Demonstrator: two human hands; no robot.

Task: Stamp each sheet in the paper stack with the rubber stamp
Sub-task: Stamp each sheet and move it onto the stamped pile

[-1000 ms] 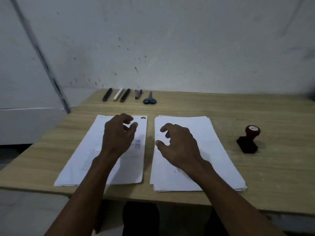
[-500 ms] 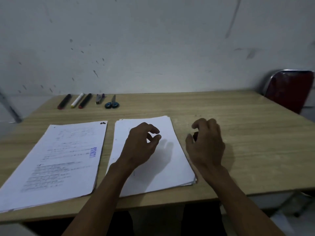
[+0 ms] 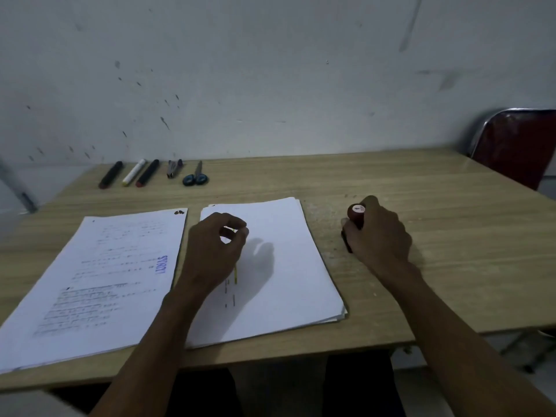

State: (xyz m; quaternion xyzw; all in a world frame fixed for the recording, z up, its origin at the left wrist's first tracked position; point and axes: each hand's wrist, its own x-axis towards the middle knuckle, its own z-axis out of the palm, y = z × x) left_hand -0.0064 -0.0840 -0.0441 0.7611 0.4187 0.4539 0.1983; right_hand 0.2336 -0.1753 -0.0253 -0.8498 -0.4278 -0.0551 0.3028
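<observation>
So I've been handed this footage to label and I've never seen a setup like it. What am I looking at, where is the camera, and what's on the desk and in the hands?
There is no machine here: a person works with two bare hands, and the one camera sits on their head, looking forward and down.

On the wooden table lie two lots of paper. The paper stack in the middle shows a nearly blank top sheet. To its left lies a printed sheet that already bears a blue stamp mark.

The right hand grips the rubber stamp, which stands on the table to the right of the stack. The left hand is over the stack, fingers curled; it seems to hold nothing.

Along the far edge lie three markers, a stapler and scissors. A red chair stands at the right.
</observation>
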